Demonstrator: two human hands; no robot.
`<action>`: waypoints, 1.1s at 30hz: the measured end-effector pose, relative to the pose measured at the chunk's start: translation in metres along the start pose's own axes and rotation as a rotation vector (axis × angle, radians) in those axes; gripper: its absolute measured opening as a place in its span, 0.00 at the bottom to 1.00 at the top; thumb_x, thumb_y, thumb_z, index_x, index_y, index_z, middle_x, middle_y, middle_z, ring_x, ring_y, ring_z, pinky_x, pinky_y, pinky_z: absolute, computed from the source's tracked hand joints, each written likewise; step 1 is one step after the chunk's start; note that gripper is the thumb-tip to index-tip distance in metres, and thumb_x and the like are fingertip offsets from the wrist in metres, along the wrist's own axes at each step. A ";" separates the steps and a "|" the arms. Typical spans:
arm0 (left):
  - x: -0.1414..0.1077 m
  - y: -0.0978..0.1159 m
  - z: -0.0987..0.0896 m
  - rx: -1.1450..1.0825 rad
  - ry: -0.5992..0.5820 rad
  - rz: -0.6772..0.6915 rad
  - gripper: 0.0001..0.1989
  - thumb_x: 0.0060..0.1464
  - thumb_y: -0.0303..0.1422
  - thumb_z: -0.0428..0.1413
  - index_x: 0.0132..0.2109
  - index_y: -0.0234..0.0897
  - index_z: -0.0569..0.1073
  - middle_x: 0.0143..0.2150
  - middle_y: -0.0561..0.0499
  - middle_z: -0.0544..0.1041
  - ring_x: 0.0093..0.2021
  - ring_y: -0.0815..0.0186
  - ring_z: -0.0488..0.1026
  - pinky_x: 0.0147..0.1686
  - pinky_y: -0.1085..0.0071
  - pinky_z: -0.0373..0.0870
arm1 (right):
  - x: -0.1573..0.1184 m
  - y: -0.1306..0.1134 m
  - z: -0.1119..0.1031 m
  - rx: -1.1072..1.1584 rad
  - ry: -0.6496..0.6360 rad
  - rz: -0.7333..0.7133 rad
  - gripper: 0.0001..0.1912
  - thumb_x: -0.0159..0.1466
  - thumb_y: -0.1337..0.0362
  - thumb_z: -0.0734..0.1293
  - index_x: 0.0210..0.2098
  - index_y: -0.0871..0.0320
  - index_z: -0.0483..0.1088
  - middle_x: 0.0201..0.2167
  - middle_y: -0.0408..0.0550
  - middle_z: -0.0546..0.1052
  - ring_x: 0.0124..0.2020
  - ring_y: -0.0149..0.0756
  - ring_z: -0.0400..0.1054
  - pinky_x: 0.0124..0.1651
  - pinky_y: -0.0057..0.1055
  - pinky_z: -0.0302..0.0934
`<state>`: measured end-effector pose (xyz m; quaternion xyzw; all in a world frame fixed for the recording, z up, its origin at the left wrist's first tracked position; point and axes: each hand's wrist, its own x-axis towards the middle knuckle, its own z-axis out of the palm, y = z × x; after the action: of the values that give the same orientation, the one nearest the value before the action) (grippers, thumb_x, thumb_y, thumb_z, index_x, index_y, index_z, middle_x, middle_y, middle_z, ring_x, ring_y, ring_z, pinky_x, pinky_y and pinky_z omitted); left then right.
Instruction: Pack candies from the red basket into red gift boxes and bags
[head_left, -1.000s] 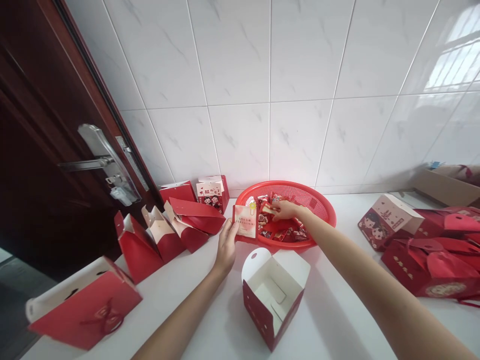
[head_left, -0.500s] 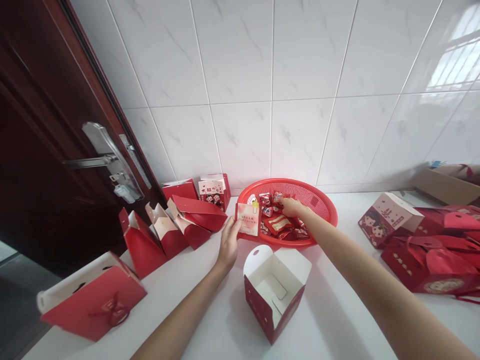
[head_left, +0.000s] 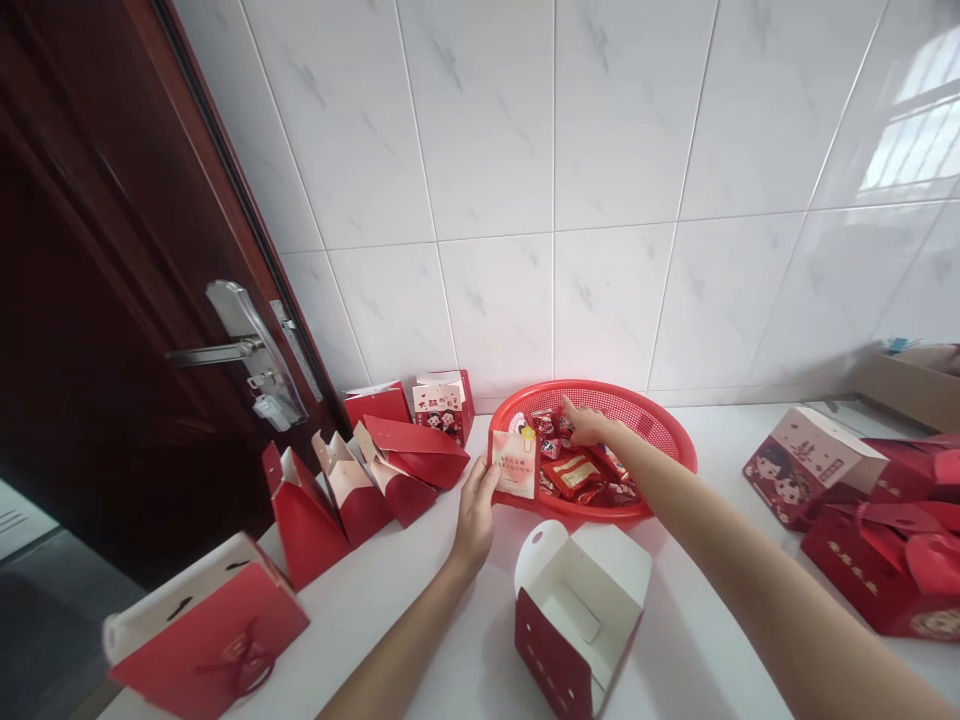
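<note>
My left hand (head_left: 476, 512) grips a flat packet (head_left: 514, 464) by its left edge. The packet has a pale pink printed face, red edges and a yellow flower at the top. Over the red plastic basket (head_left: 679, 440), my right hand (head_left: 589, 424) reaches in among red-wrapped sweets (head_left: 574, 474); one finger stretches out and the others bend down, apart from it. Nothing shows in that hand. Below the basket stands an uncovered red box (head_left: 553, 655) with a white inside, its flaps raised and no contents visible in it.
Several red gift boxes (head_left: 304, 520) stand along the left, with a larger red bag-like box (head_left: 214, 640) in front. More decorated boxes (head_left: 814, 465) crowd the right side, near a brown carton (head_left: 915, 390). A tiled wall (head_left: 495, 300) rises behind; a dark door (head_left: 82, 300) is at left.
The view has shifted, so everything sits lower and further right. My right hand has lifted slightly off the sweets and one finger now sticks out. My left hand keeps the packet.
</note>
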<state>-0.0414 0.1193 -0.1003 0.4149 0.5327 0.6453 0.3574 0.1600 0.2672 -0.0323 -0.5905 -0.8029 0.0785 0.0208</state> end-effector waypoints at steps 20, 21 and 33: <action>-0.001 0.005 0.001 0.004 -0.020 0.031 0.15 0.58 0.44 0.58 0.48 0.42 0.79 0.57 0.47 0.80 0.66 0.50 0.68 0.62 0.61 0.68 | 0.007 0.013 0.013 0.106 -0.038 0.049 0.19 0.71 0.57 0.68 0.58 0.58 0.69 0.57 0.54 0.73 0.52 0.43 0.72 0.53 0.46 0.71; -0.001 0.005 0.001 -0.001 -0.051 0.041 0.16 0.58 0.45 0.57 0.47 0.42 0.79 0.55 0.47 0.80 0.65 0.50 0.69 0.61 0.61 0.69 | 0.007 0.012 0.013 0.103 -0.049 0.051 0.19 0.71 0.57 0.68 0.58 0.58 0.69 0.57 0.54 0.73 0.52 0.44 0.72 0.53 0.47 0.71; -0.005 0.014 0.002 -0.038 -0.095 0.069 0.17 0.56 0.46 0.57 0.45 0.40 0.80 0.50 0.46 0.82 0.61 0.50 0.73 0.55 0.63 0.73 | 0.006 0.008 0.017 0.060 -0.050 0.053 0.18 0.71 0.57 0.67 0.57 0.57 0.70 0.56 0.53 0.74 0.51 0.42 0.73 0.52 0.45 0.71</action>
<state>-0.0376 0.1133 -0.0874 0.4563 0.4881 0.6469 0.3676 0.1635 0.2732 -0.0508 -0.6087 -0.7844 0.1179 0.0163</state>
